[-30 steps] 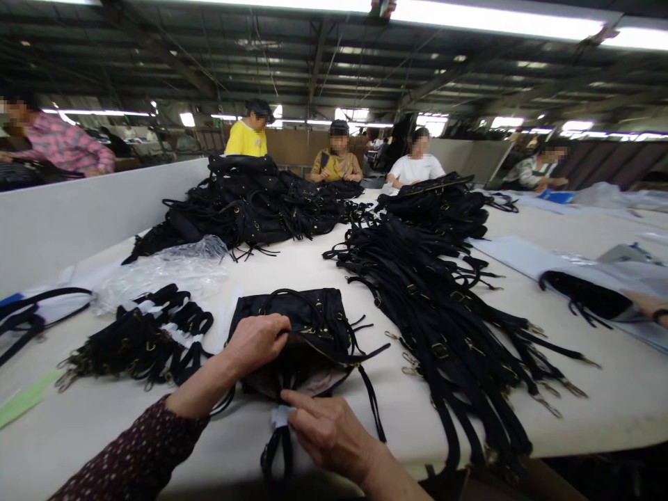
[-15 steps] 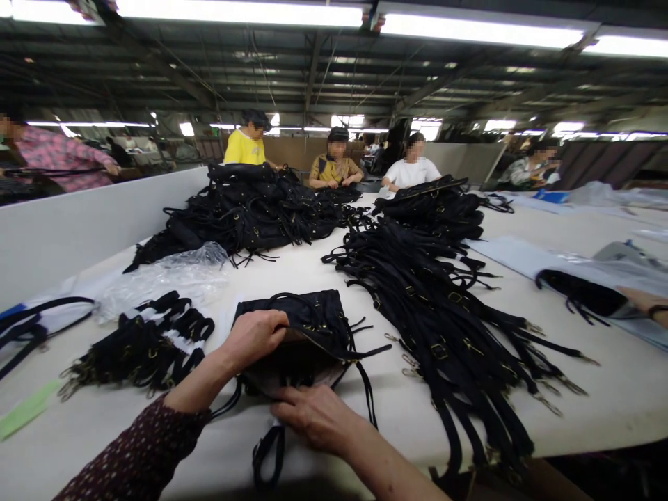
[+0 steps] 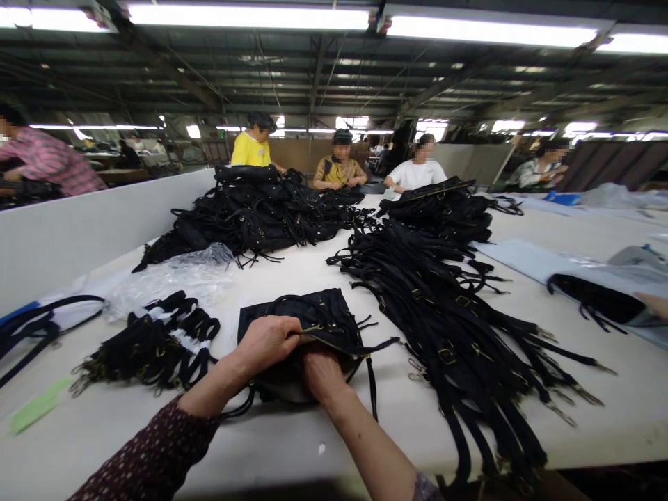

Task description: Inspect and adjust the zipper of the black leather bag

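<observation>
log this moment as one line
left hand: holding edge of black fabric handbag with gold fittings | right hand: inside its open top | beside: black buckled straps

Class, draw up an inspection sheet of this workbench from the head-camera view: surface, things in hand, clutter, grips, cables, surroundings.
surface: white work table, heavily laden.
things in hand: black bag with gold-coloured hardware, lying on the table.
grips: left hand curled over the bag's upper edge; right hand at the bag's opening, fingers hidden.
clutter: long bundle of black straps with metal clasps; heap of black bags and straps; clear plastic film; banded black strap bundle; green slip.
cables: nothing seen.
surroundings: co-worker in yellow shirt and others beyond the table; another person's hand at right; white partition; overhead strip lights.
</observation>
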Available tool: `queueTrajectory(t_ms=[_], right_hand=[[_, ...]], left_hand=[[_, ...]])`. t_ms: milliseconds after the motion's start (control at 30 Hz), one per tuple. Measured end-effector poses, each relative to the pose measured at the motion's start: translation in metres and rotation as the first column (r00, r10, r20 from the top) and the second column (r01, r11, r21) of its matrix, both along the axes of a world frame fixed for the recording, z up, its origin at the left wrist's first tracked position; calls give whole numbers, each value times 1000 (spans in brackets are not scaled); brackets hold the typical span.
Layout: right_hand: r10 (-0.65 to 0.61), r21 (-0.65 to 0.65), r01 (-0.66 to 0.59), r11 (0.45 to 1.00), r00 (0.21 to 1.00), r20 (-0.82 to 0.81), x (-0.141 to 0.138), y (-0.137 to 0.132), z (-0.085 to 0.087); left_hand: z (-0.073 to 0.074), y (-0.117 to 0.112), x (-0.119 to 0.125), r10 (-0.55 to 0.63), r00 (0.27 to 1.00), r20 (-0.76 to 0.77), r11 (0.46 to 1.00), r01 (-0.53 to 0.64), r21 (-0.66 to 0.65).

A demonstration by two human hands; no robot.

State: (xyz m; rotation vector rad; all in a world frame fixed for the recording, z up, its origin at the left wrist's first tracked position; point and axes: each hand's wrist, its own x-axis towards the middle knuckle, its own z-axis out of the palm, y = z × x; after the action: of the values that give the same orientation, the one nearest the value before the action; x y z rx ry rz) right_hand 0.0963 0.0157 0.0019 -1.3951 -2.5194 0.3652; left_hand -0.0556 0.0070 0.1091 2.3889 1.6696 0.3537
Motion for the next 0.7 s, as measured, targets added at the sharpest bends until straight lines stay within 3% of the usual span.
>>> queueTrajectory(t_ms=[133,267,400,533,600,633,700], right_hand=[[185,-21,-188,982,977,-103,3,-15,-13],[322,50,-318,947,931,-170,28,-51,-23],[263,4,-275,962,917,-299,41,-78,-25],[175,-165,-279,946,868,-466,21,-84,-17],[52,-363,-288,886,840,-540,3,-84,-13],[-46,-485,-287,826,823,-566,-7,-85,-12],[-271,-694,-306,651,761,-590,-25,-87,-14]], left_hand=[[-5,-1,-3,10,997,73,998,-6,-55],[-19,-5,-7,22,995,97,986,-6,-169],[-32,-17,-24,53,963,265,976,6,-217],[-42,-46,-66,189,923,335,971,-126,-202],[-50,-66,-86,194,944,265,973,-150,-178],[-55,-76,-92,182,960,214,977,-152,-152],[-68,-95,-99,167,981,96,984,-160,-79]])
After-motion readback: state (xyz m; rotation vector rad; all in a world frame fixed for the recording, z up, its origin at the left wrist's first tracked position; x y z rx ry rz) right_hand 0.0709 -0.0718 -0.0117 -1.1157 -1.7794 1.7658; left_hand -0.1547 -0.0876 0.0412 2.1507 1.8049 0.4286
